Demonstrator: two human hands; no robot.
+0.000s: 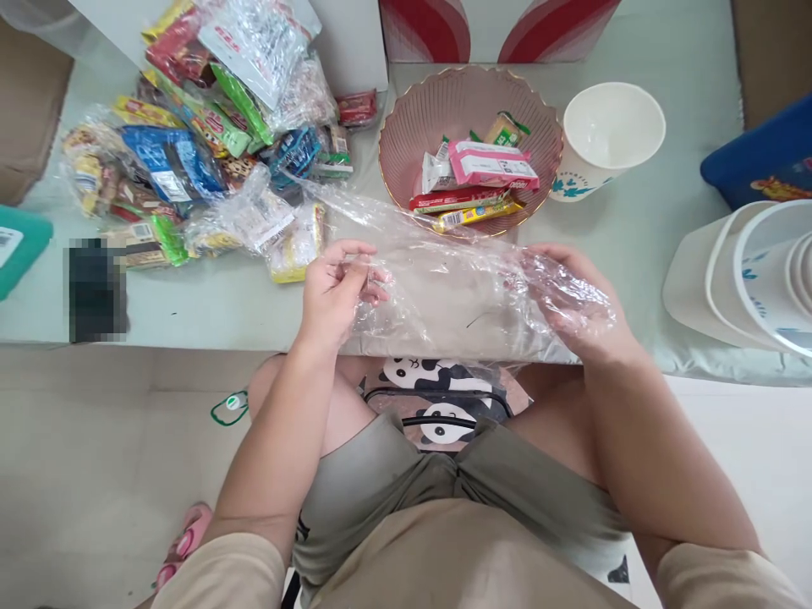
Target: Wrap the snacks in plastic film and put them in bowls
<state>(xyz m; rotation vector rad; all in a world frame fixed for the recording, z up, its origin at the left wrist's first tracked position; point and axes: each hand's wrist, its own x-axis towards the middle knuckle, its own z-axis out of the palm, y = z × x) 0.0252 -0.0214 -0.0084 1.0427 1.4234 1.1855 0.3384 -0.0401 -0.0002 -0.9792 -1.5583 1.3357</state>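
Note:
A clear plastic bag (437, 275) stretches between my hands over the table's front part. My left hand (342, 288) pinches its left side between thumb and fingers. On the other side, my right hand (567, 292) is covered by the crinkled film, its fingers closed around the bag's end. Just beyond the bag stands a pink ribbed bowl (406, 118) with a gold rim, holding several wrapped snacks, among them a pink packet (493, 165) and a yellow packet (479, 214). Left of my left hand lies a heap of packaged snacks (209, 127).
A white paper cup (612, 127) stands right of the bowl. White tubs (704, 271) and a blue container (761, 152) occupy the right end. At the left are a green object (22, 249) and a blurred dark object (95, 290). Boxes line the back.

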